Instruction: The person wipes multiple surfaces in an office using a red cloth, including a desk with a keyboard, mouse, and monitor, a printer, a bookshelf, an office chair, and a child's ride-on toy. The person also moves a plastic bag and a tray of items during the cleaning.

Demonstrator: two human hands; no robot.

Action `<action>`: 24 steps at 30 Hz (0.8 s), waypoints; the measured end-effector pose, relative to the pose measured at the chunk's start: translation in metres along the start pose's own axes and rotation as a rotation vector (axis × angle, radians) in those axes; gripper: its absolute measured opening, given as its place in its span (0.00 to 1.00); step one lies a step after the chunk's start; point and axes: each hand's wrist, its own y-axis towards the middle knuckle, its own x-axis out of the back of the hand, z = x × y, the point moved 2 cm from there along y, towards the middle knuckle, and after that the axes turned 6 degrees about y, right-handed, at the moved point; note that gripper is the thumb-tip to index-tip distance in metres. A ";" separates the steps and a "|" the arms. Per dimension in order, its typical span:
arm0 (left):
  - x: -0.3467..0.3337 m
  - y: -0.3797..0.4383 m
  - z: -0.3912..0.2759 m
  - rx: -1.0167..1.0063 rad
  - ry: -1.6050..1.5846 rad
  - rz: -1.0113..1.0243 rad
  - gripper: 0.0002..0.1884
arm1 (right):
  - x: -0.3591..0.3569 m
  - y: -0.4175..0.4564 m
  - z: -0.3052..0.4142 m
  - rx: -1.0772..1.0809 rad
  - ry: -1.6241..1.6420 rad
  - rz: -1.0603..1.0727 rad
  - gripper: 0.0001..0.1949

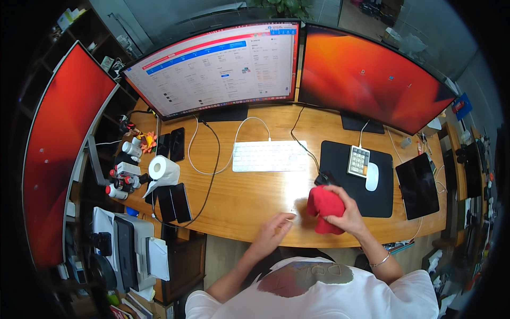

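Note:
A crumpled red cloth (324, 209) is bunched in my right hand (350, 215), above the front part of the wooden desk (255, 195). Its folds hang toward the desk's edge, and my thumb and fingers clasp it from the right. To the left of the cloth, my left hand (275, 231) hovers by the front edge with fingers half curled and no object visible in it. Just beyond the cloth lies a small black device (324, 178) on a cable. A white keyboard (269, 155) rests farther back.
Right of the keyboard, a black mat (338, 159) carries a numeric keypad (357, 160) and a white mouse (371, 176). A tablet (417, 185) lies far right. Leftward are a toilet paper roll (167, 171), phones (181, 202), bottles (117, 192) and a looping black cable (217, 159). Monitors (215, 71) line the back.

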 end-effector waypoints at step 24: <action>0.216 0.234 0.169 0.331 0.571 -0.388 0.13 | -0.079 0.092 -0.118 -0.324 0.425 -0.313 0.29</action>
